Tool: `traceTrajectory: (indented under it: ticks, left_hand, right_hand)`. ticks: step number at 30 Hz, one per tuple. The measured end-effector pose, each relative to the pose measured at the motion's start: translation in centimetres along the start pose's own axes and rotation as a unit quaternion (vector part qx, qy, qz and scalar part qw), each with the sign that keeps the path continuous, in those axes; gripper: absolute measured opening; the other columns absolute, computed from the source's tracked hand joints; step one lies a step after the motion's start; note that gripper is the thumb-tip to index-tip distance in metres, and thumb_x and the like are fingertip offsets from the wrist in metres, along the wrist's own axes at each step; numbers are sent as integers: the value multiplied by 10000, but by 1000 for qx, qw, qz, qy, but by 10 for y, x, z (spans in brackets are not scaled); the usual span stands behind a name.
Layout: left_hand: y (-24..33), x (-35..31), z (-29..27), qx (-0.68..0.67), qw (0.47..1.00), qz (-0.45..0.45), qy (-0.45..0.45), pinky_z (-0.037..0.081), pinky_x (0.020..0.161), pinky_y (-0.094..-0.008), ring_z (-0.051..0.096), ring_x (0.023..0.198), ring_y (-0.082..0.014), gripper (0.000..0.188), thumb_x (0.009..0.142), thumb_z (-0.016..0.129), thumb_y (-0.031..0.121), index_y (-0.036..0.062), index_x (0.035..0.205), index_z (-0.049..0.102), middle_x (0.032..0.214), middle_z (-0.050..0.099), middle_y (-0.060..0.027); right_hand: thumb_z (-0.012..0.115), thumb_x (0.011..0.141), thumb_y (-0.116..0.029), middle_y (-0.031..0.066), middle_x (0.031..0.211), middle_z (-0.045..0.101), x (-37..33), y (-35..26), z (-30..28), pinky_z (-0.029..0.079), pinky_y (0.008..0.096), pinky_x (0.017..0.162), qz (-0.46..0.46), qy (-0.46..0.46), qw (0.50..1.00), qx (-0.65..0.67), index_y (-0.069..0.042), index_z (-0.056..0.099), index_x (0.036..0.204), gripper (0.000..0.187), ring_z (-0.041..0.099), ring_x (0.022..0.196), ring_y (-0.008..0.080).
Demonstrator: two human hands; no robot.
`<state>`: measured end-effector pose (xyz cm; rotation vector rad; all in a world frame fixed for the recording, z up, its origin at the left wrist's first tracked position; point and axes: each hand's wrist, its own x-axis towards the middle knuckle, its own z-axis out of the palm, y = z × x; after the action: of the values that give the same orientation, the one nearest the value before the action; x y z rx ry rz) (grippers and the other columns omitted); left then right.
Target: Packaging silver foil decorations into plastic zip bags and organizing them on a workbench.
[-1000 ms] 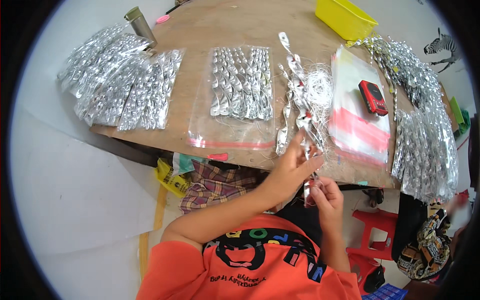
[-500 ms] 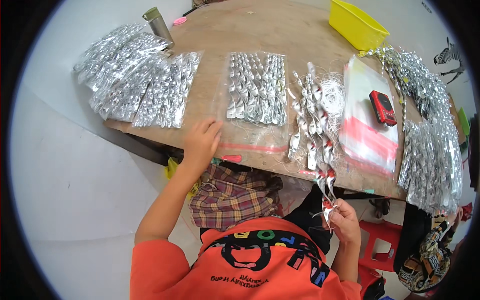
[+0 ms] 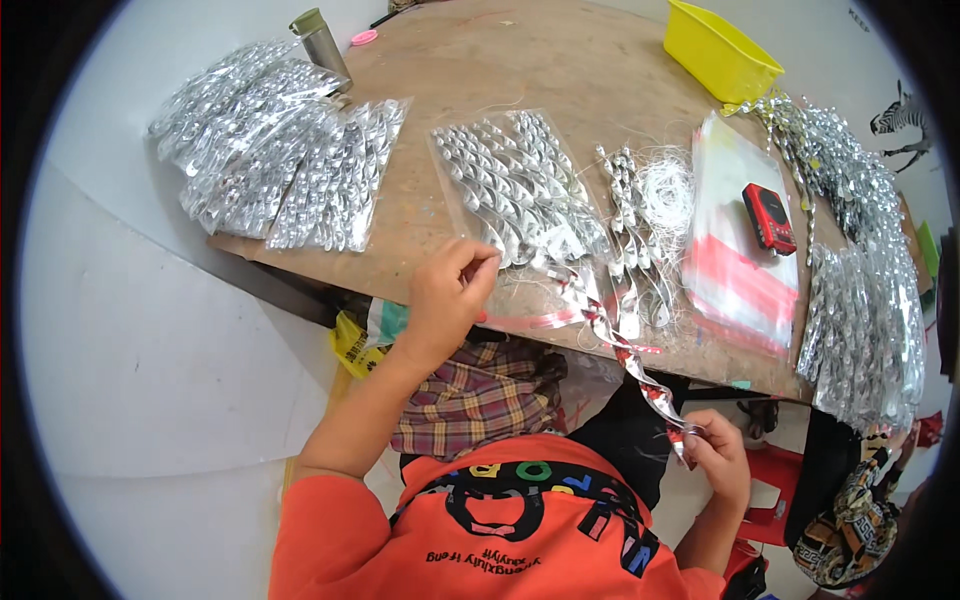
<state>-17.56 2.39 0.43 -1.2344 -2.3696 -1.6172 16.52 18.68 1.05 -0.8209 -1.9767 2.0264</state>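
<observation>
My left hand (image 3: pixel 447 292) rests on the near edge of a clear bag (image 3: pixel 520 200) filled with silver foil spirals, fingers pinching the bag's open end. My right hand (image 3: pixel 718 462) is below the table edge and holds the lower end of one silver spiral strip (image 3: pixel 620 345). That strip stretches up and left from my right hand to the bag's mouth beside my left hand. Loose spirals (image 3: pixel 632 240) and a tangle of white thread (image 3: pixel 665 190) lie just right of the bag.
Filled bags of spirals (image 3: pixel 270 150) lie at the left of the wooden table (image 3: pixel 560 70). A stack of empty clear bags (image 3: pixel 735 255) carries a small red device (image 3: pixel 768 216). A yellow bin (image 3: pixel 718 50), a metal flask (image 3: pixel 320 42) and a heap of spirals (image 3: pixel 865 270) stand farther off.
My left hand moved right from the table's edge to the bag's mouth. The spiral in my right hand now stretches up onto the table toward the bag.
</observation>
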Motion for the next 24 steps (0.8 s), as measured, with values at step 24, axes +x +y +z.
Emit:
traceTrajectory:
  ticks: [24]
  left_hand:
    - [9,-2,11,-13,999,38,25,395,526,-240,502,582,-104,54,781,629,16,4,834,624,708,552,-40]
  right_hand:
    - [625,689,80,64,862,620,5,-11,52,430,321,644,-320,187,807,-459,-76,650,1043,388,539,710,223]
